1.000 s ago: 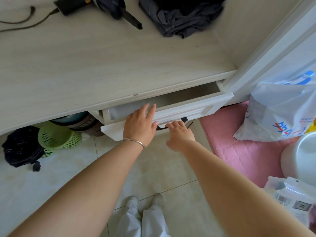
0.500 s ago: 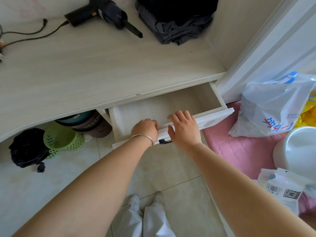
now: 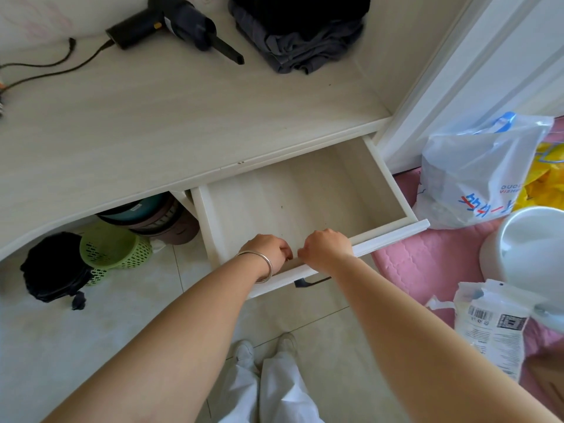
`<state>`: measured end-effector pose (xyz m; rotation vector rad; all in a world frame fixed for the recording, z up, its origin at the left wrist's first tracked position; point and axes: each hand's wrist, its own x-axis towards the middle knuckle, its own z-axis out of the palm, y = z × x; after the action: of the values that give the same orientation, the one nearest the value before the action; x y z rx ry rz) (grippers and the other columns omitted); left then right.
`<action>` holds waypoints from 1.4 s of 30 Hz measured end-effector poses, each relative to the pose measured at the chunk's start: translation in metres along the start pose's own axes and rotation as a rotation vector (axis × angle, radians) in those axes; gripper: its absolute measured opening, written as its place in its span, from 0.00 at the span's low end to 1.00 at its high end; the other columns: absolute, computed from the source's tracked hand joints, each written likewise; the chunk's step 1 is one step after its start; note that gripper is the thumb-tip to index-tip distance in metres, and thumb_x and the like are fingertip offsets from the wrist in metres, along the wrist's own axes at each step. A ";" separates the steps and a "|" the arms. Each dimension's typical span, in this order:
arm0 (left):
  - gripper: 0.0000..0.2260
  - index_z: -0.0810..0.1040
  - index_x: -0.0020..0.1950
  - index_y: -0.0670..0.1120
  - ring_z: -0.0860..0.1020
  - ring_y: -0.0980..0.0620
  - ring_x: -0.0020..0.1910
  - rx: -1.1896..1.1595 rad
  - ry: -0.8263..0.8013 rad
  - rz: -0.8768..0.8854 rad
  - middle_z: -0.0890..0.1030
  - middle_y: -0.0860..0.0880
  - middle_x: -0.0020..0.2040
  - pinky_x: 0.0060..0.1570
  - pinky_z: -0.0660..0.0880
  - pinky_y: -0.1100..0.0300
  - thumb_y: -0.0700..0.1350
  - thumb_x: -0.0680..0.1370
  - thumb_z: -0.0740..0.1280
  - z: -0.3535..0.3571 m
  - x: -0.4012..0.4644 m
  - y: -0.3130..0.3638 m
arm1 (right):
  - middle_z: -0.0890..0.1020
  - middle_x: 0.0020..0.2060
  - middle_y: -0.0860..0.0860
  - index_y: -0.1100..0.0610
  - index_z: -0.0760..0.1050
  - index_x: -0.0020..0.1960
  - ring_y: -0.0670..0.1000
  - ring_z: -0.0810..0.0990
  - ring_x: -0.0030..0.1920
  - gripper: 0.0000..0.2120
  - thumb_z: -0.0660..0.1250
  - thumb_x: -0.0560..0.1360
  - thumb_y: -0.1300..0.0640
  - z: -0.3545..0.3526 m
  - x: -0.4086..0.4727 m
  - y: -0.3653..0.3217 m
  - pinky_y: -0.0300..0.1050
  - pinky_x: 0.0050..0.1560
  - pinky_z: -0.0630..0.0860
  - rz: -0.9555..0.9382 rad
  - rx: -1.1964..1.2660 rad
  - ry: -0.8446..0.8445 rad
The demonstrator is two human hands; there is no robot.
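Both hands grip the white drawer (image 3: 293, 203) at its front edge, left hand (image 3: 268, 250) just beside right hand (image 3: 328, 250), fingers curled over it

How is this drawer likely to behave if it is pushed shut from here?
Probably light: the drawer shows a bare bottom with nothing inside. It looks stiff, a rigid board box likely to slide, not flex. The left hand and right hand grip its front edge side by side, so an even push seems unlikely to skew it.
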<state>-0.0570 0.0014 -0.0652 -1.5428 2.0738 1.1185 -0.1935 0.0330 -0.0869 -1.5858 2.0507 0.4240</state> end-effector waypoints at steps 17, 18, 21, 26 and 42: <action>0.12 0.83 0.47 0.49 0.80 0.45 0.52 -0.036 -0.212 -0.023 0.84 0.45 0.49 0.56 0.77 0.54 0.46 0.75 0.60 0.042 -0.019 0.009 | 0.71 0.33 0.49 0.54 0.69 0.40 0.53 0.74 0.41 0.17 0.61 0.75 0.41 0.013 -0.029 -0.001 0.43 0.40 0.70 -0.013 -0.213 -0.309; 0.12 0.83 0.48 0.49 0.80 0.45 0.52 -0.016 -0.220 -0.017 0.84 0.45 0.49 0.55 0.76 0.54 0.46 0.75 0.59 0.045 -0.020 0.010 | 0.72 0.34 0.49 0.55 0.69 0.39 0.53 0.74 0.41 0.17 0.61 0.74 0.40 0.015 -0.031 0.000 0.43 0.40 0.70 -0.012 -0.215 -0.317; 0.12 0.82 0.48 0.48 0.79 0.44 0.50 0.017 -0.208 -0.001 0.83 0.44 0.49 0.52 0.76 0.56 0.46 0.76 0.59 0.049 -0.022 0.011 | 0.71 0.32 0.49 0.54 0.66 0.33 0.53 0.74 0.40 0.21 0.61 0.74 0.39 0.018 -0.034 0.002 0.43 0.40 0.70 -0.001 -0.208 -0.303; 0.12 0.82 0.49 0.47 0.79 0.44 0.51 0.003 -0.202 0.000 0.83 0.44 0.50 0.53 0.75 0.55 0.46 0.76 0.59 0.049 -0.025 0.009 | 0.71 0.32 0.49 0.54 0.66 0.33 0.53 0.74 0.40 0.19 0.59 0.76 0.43 0.019 -0.037 0.001 0.42 0.39 0.70 0.007 -0.203 -0.287; 0.09 0.78 0.51 0.55 0.79 0.49 0.50 -0.255 0.158 -0.027 0.81 0.51 0.54 0.49 0.76 0.58 0.51 0.77 0.59 0.006 -0.080 -0.037 | 0.79 0.39 0.53 0.57 0.76 0.45 0.55 0.74 0.38 0.11 0.57 0.73 0.55 -0.035 -0.070 -0.070 0.43 0.37 0.70 -0.063 0.131 -0.036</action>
<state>0.0050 0.0551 -0.0309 -1.8253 2.0664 1.3335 -0.1201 0.0520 -0.0142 -1.5484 1.9547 0.2866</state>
